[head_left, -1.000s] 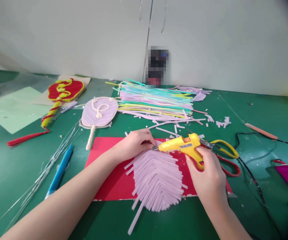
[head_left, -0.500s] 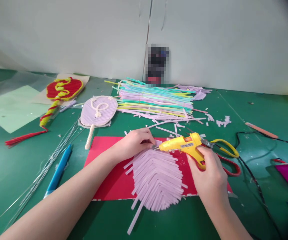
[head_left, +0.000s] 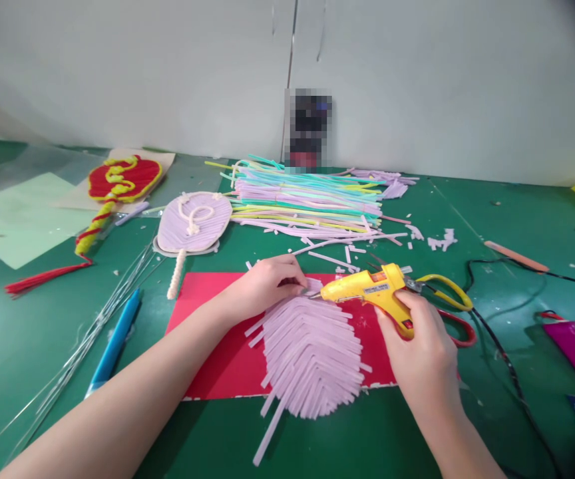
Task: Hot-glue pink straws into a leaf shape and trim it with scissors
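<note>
Yellow glue gun [head_left: 367,287], likely light, stiff, we're holding by the handle [head_left: 397,315] in our right hand [head_left: 426,339], left hand [head_left: 278,279] narrowed at lilac strips [head_left: 313,356], grip unclear.

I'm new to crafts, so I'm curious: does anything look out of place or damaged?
A long lilac strip juts out past the layered strips, breaking their outline. The red sheet has white, worn-looking patches along its near edge, and small scraps lie scattered.

Left forearm [head_left: 152,394] slanting inward, left hand [head_left: 270,285] lowered, fingers [head_left: 295,289] bent, right hand [head_left: 424,336] curled, gripping.
</note>
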A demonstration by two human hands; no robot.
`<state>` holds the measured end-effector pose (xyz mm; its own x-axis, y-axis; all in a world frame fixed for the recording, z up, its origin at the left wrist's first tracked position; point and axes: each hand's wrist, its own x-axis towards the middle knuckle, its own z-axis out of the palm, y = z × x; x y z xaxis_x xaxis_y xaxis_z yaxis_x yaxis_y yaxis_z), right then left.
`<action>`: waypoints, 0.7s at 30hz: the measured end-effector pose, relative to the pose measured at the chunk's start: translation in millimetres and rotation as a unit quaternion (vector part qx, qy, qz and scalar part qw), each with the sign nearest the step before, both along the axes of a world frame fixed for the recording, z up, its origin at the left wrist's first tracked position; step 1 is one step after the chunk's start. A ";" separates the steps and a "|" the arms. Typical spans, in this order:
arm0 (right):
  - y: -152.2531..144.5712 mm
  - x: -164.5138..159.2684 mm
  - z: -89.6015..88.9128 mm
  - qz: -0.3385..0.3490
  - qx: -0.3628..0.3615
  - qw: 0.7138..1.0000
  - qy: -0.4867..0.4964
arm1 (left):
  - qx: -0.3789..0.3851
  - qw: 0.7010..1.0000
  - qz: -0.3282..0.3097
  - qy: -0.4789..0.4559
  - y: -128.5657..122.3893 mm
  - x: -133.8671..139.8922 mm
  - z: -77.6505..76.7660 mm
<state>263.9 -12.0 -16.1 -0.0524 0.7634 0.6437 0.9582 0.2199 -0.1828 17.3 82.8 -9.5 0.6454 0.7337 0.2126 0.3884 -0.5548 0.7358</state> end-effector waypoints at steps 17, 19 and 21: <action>2.7 -10.2 1.3 0.028 0.010 0.999 -0.015 | -0.013 1.000 0.000 -0.004 0.5 -0.3 -1.1; 2.3 -10.9 1.7 0.026 0.012 0.999 -0.019 | -0.014 1.000 -0.001 -0.005 0.6 -0.5 -1.0; 1.9 -10.8 2.0 0.026 0.013 0.999 -0.019 | -0.017 1.000 0.001 -0.005 0.5 -0.6 -0.6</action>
